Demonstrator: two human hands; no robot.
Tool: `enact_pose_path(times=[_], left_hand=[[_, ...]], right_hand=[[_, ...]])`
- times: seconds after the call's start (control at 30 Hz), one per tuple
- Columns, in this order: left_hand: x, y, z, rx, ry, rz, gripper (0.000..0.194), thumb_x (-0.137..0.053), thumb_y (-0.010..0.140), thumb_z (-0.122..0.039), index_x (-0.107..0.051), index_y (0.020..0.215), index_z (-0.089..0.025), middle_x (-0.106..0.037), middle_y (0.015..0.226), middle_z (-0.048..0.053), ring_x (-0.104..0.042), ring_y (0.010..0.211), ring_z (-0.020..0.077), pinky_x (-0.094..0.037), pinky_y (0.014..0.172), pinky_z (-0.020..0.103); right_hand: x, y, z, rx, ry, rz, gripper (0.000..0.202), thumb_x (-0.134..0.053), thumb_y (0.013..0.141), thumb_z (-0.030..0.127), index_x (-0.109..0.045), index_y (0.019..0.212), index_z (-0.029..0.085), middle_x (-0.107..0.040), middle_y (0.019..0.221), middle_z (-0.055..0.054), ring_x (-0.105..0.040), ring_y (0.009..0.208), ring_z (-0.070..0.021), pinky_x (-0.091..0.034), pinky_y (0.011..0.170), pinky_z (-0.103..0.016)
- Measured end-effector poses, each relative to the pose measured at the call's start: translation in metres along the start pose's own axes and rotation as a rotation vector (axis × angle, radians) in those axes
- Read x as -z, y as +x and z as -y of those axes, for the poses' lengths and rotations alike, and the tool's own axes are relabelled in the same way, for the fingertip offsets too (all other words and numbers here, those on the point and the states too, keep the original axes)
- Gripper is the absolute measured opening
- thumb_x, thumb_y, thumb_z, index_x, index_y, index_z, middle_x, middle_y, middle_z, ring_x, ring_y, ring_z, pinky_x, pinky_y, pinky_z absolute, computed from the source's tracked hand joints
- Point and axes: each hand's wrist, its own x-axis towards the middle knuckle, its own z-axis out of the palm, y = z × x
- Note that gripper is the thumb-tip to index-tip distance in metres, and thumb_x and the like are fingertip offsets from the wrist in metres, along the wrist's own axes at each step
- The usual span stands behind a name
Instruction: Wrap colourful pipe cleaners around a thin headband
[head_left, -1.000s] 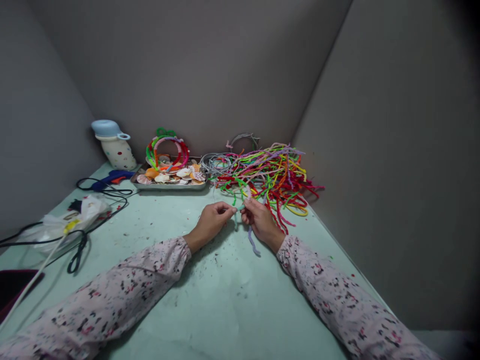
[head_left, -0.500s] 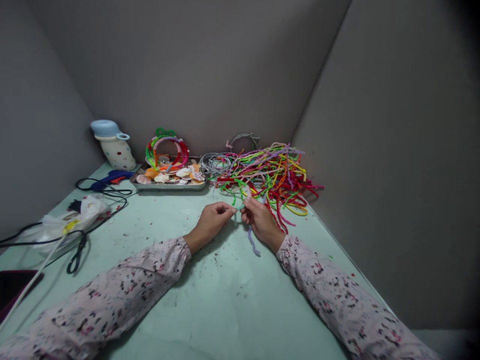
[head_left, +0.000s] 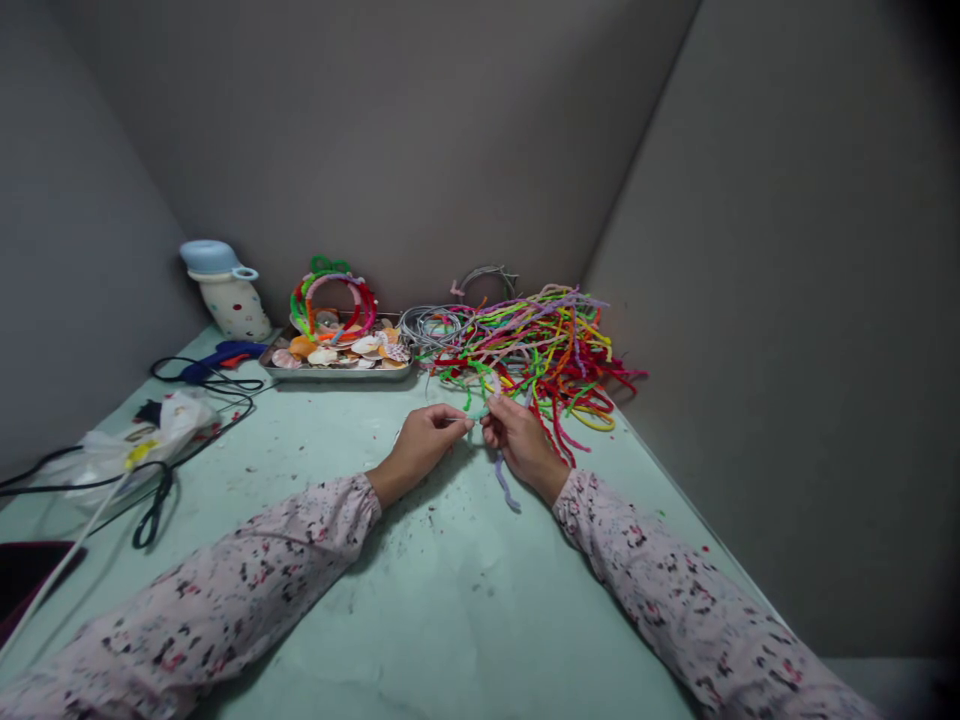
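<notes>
My left hand [head_left: 429, 440] is closed in a pinch, thumb against forefinger, on what looks like a thin wire. Close beside it, my right hand [head_left: 523, 440] pinches a mint-green fuzzy pipe cleaner [head_left: 478, 413] that bridges the small gap between my fingertips. Below the right hand hangs a lilac pipe cleaner end [head_left: 507, 484]. Whether the lilac and green parts are joined is hidden by the fingers. Just behind my hands lies a tangled heap of coloured pipe cleaners [head_left: 547, 335].
A metal tray [head_left: 337, 375] of seashells stands at the back, with colourful wrapped rings [head_left: 367, 308] on it. Right of it lies a grey wire coil [head_left: 431, 328]. At left are a blue-lidded bottle [head_left: 234, 303], a blue tool [head_left: 217, 358], black cables [head_left: 159, 510] and a plastic bag [head_left: 180, 420].
Almost nothing differs; both hands keep their pinch in the same place, with only a very slight shift of the left fingers.
</notes>
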Motion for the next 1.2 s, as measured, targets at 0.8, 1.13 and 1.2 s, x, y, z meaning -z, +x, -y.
enact_pose_path(times=[0.8, 1.13, 1.2], left_hand=[[0.000, -0.001, 0.003, -0.068, -0.011, -0.007, 0.029, -0.067, 0.072, -0.039, -0.063, 0.088, -0.015, -0.054, 0.060, -0.004, -0.044, 0.047, 0.0069, -0.034, 0.045, 0.019], [0.001, -0.007, -0.005, -0.250, 0.198, -0.161, 0.032, -0.056, 0.083, -0.041, -0.068, 0.098, -0.017, -0.053, 0.060, -0.002, -0.045, 0.054, 0.0105, -0.035, 0.052, 0.022], [0.001, -0.007, -0.006, -0.308, 0.287, -0.183, 0.028, -0.055, 0.084, -0.038, -0.070, 0.093, -0.017, -0.057, 0.069, 0.000, -0.048, 0.061, 0.0115, -0.038, 0.058, 0.023]], right_hand=[[-0.002, 0.000, 0.002, -0.003, 0.023, -0.003, 0.029, -0.065, 0.077, 0.045, -0.055, 0.074, 0.018, -0.060, 0.066, 0.003, -0.050, 0.045, -0.0051, -0.034, 0.040, -0.017], [-0.003, 0.001, 0.004, -0.003, 0.046, -0.019, 0.026, -0.064, 0.078, 0.043, -0.055, 0.075, 0.019, -0.059, 0.066, 0.002, -0.049, 0.046, -0.0061, -0.034, 0.041, -0.019], [-0.003, 0.000, 0.004, 0.005, 0.019, -0.004, 0.026, -0.063, 0.079, 0.043, -0.055, 0.074, 0.019, -0.060, 0.068, 0.002, -0.049, 0.046, -0.0064, -0.033, 0.041, -0.020]])
